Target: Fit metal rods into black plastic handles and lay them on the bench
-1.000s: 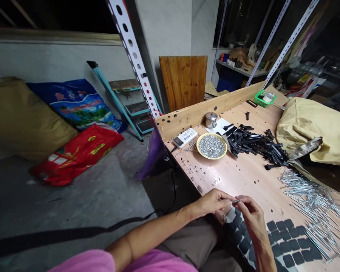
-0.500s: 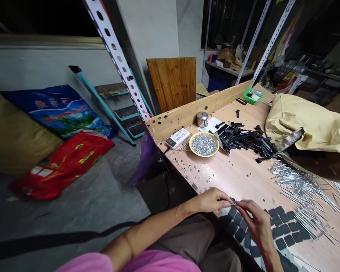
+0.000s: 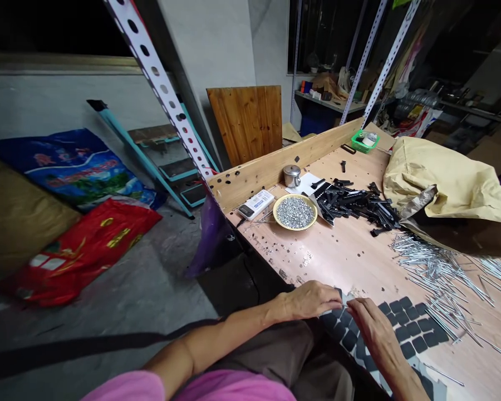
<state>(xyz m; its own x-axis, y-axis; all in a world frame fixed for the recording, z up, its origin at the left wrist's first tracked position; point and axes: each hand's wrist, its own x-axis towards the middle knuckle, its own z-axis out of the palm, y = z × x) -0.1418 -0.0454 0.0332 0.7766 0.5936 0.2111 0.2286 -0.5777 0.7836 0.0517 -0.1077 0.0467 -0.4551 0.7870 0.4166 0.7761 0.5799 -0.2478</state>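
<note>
Though held up a second ago pinching a small metal piece, shows left hand (image 3: 313,299) and right hand (image 3: 369,326) now lowered, fingertips meeting on pad sheet (image 3: 413,331) at table (image 3: 359,256) edge; grip impossible to tell.

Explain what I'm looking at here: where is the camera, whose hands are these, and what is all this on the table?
There is no machine here. A person works with bare hands, and the single camera sits on their head, looking forward and down, so the arms come in from the bottom of the picture. The left hand and right hand meet at the near edge of a sheet of black pads. Whether the fingers pinch anything is too small to tell. On the table lie loose metal rods, a pile of black parts, a yellow bowl of small metal bits, a cup, a white device and a yellow sack.
</note>
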